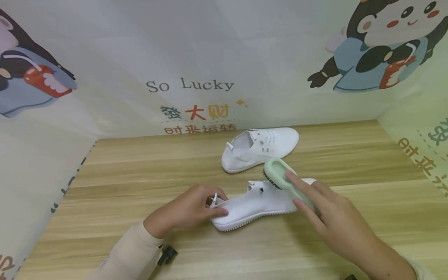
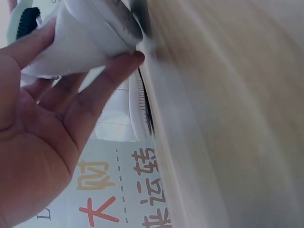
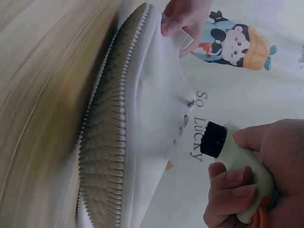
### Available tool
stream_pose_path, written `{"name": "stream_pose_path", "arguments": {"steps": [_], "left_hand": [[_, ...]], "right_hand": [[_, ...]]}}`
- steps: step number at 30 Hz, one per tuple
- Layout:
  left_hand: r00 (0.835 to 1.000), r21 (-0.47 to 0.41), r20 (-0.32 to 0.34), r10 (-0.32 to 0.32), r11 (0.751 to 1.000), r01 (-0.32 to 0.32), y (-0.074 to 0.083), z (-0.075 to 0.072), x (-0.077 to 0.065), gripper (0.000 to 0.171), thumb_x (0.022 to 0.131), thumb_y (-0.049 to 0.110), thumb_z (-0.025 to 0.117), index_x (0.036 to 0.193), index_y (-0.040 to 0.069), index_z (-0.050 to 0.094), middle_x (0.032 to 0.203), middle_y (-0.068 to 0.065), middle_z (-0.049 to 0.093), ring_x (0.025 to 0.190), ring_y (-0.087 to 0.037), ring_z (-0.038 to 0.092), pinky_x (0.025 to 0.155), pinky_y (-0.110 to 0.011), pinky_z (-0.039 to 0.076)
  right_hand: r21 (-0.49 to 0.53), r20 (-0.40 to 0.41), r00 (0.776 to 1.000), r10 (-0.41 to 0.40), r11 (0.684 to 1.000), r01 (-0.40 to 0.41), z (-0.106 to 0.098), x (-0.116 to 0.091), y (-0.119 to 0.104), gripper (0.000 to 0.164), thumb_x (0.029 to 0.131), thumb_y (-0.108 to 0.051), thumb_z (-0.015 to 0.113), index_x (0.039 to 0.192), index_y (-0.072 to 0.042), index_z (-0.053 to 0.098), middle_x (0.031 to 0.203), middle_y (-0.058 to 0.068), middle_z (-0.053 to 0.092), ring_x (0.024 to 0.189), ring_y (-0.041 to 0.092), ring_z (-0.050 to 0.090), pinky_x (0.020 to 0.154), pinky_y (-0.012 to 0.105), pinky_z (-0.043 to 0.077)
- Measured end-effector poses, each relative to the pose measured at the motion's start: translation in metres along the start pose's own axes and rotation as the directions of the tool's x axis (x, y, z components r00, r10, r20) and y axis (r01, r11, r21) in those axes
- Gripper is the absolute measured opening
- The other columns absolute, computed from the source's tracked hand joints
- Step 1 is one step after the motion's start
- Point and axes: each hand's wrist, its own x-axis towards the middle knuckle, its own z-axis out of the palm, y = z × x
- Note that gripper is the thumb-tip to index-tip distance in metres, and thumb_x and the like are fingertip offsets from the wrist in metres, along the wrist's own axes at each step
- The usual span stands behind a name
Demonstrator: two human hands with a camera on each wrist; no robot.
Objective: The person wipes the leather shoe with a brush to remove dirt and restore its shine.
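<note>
A white lace-up shoe point(image 1: 245, 210) stands in front, its heel to the left. My left hand point(image 1: 190, 210) grips it at the heel, thumb on the near side and fingers behind. In the right wrist view the shoe's ribbed sole point(image 3: 107, 123) faces the camera. My right hand point(image 1: 336, 217) holds a pale green shoe brush point(image 1: 280, 173) by its handle, index finger along its back. The dark bristles point(image 3: 213, 139) hang over the shoe's lace area; in the right wrist view they look apart from the upper.
A second white shoe point(image 1: 260, 149) stands behind, close to the back wall, toe to the right. The wood-grain table point(image 1: 140, 167) is enclosed by a printed cloth backdrop point(image 1: 189, 46) at the back and sides. A small black object point(image 1: 167, 255) shows beside the left sleeve.
</note>
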Motion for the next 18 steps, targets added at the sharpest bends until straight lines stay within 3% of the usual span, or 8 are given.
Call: {"name": "stream_pose_path", "arguments": {"steps": [5,9,13,16,18], "left_hand": [[0.998,-0.040,0.056,0.038,0.999,-0.036,-0.002,-0.001,-0.001,0.018,0.088,0.029,0.078,0.103,0.024,0.071,0.073,0.011,0.051,0.069,-0.005,0.047,0.062,-0.021,0.042],[0.994,-0.106,0.103,0.036,0.994,-0.025,-0.006,-0.002,-0.001,0.025,0.091,0.027,0.073,0.115,0.025,0.065,0.084,0.008,0.056,0.076,-0.007,0.051,0.070,-0.023,0.045],[0.991,-0.211,0.133,0.030,0.977,-0.002,-0.009,-0.004,-0.003,0.037,0.096,0.017,0.067,0.130,0.022,0.054,0.113,0.003,0.061,0.101,-0.012,0.060,0.089,-0.028,0.051],[0.990,-0.257,0.133,0.039,0.966,-0.003,-0.010,-0.005,-0.004,0.043,0.098,0.010,0.062,0.136,0.022,0.049,0.134,-0.001,0.056,0.118,-0.018,0.059,0.099,-0.034,0.050],[0.991,-0.264,0.130,0.039,0.965,-0.003,-0.010,-0.006,-0.004,0.044,0.099,0.007,0.059,0.138,0.022,0.046,0.140,-0.003,0.053,0.122,-0.022,0.059,0.100,-0.036,0.050]], "right_hand": [[0.027,0.003,0.997,-0.079,0.997,0.079,-0.002,-0.004,-0.012,0.063,0.093,-0.018,0.070,0.150,-0.031,0.046,0.092,-0.009,0.056,0.065,-0.004,0.037,0.057,0.017,0.039],[0.043,0.021,0.991,-0.132,0.990,0.131,0.001,-0.009,-0.020,0.061,0.094,-0.023,0.069,0.150,-0.032,0.045,0.090,-0.015,0.051,0.064,-0.006,0.033,0.056,0.015,0.036],[0.057,0.057,0.984,-0.167,0.985,0.163,0.011,-0.011,-0.023,0.058,0.097,-0.026,0.066,0.150,-0.032,0.044,0.091,-0.015,0.052,0.063,-0.007,0.034,0.056,0.014,0.036],[0.062,0.056,0.981,-0.188,0.981,0.184,0.018,-0.012,-0.023,0.054,0.098,-0.029,0.063,0.149,-0.032,0.045,0.090,-0.014,0.052,0.062,-0.007,0.034,0.057,0.014,0.036],[0.064,0.048,0.978,-0.202,0.978,0.198,0.022,-0.012,-0.023,0.052,0.100,-0.032,0.061,0.149,-0.032,0.046,0.089,-0.014,0.051,0.062,-0.006,0.033,0.056,0.013,0.035]]}}
